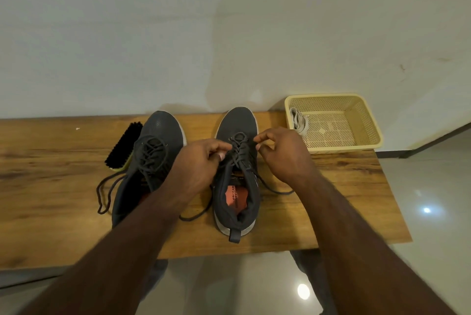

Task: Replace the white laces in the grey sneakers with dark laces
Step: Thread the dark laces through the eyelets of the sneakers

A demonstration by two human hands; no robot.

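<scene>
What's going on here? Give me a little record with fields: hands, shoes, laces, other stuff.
left hand: pinches the dark lace of the right shoe
right hand: pinches the same lace from the other side
left shoe: dark-laced, ends loose on the bench
white laces: in the basket
brush: beside the left shoe
</scene>
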